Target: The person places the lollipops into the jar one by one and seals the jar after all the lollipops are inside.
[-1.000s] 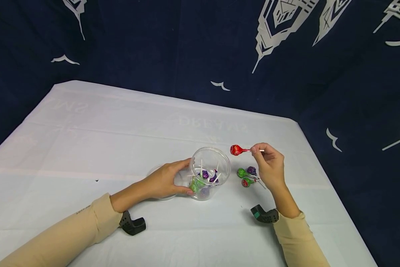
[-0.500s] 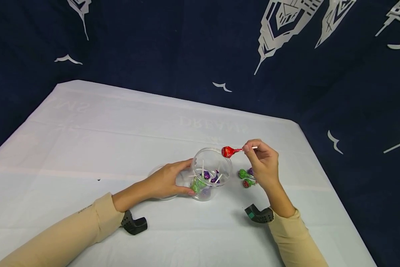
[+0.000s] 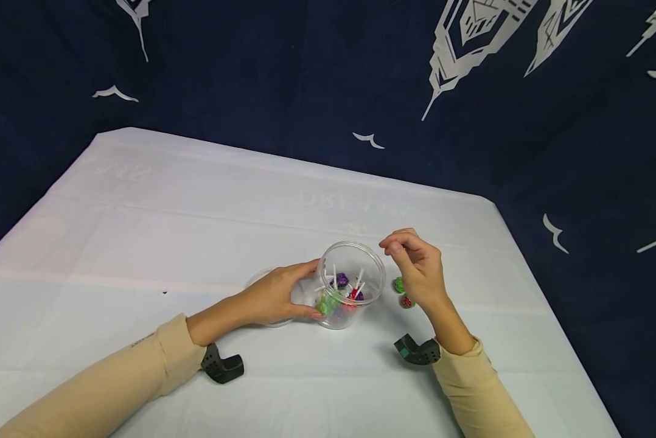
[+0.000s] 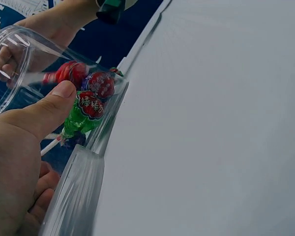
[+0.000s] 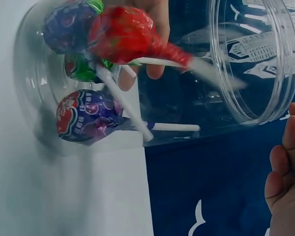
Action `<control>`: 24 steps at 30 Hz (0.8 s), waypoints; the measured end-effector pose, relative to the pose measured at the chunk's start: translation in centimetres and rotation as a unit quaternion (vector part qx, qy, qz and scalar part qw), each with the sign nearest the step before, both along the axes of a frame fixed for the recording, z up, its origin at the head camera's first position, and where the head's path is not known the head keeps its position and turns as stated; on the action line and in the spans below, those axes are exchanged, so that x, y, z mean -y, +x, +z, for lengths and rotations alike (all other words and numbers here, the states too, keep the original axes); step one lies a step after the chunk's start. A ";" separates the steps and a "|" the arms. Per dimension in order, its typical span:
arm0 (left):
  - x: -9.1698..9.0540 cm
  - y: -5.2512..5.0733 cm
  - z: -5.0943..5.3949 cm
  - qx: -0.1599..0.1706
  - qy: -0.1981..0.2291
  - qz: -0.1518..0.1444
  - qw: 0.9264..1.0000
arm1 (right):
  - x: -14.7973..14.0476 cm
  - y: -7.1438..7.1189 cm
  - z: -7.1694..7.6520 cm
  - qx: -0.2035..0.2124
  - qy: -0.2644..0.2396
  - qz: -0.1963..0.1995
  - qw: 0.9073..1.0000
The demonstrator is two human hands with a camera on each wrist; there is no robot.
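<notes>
My left hand [image 3: 277, 295] grips a clear plastic jar [image 3: 352, 244] around its side, the thumb in front. The jar stands on the table, its mouth uncovered. Inside it lie several wrapped lollipops: a red lollipop [image 5: 122, 34], blurred in the right wrist view, a purple lollipop [image 5: 87, 116] and a green lollipop [image 4: 82, 118] among them. Just right of the jar's rim hovers my right hand [image 3: 420, 271], its fingers loosely bent with nothing held between them. Beyond that hand, partly covered by it, a green lollipop [image 3: 398, 285] and a red-and-green lollipop [image 3: 407, 301] lie on the table.
A clear round plastic piece [image 4: 76, 194] with a ridged edge lies beside the jar, partly under my left hand. White cloth [image 3: 196, 243] covers the table. A dark blue printed curtain [image 3: 240, 79] hangs along the back and right side.
My right hand has brought the red lollipop leftward over the jar and let it go; it is now inside. The left hand has stayed on the jar.
</notes>
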State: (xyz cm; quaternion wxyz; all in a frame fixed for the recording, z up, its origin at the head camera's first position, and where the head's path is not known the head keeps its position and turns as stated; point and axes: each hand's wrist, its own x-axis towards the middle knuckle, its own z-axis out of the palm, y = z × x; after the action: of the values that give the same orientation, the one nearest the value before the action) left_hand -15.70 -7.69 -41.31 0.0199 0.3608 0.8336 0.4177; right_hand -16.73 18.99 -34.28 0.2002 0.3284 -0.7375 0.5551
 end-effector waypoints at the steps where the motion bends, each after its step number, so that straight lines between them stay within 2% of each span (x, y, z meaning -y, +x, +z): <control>1: 0.0 0.0 0.0 -0.002 0.000 0.000 1.000 | 0.0 0.0 0.0 -0.001 0.000 -0.003 1.000; 8: 0.0 -0.1 0.0 0.008 0.000 -0.002 1.000 | -0.3 0.1 0.0 0.002 -0.003 -0.005 1.000; 15: -0.1 0.0 0.1 -0.008 0.004 -0.004 1.000 | -0.5 0.1 -0.1 -0.001 0.001 -0.014 1.000; 24: -0.1 -0.1 0.1 -0.008 0.004 -0.006 1.000 | -0.9 0.1 -0.4 -0.001 0.000 -0.013 1.000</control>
State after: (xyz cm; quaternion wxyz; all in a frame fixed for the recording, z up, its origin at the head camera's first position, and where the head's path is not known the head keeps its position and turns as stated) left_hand -15.75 -7.59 -41.24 0.0143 0.3690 0.8298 0.4183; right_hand -16.62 19.85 -34.70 0.2079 0.3197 -0.7415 0.5521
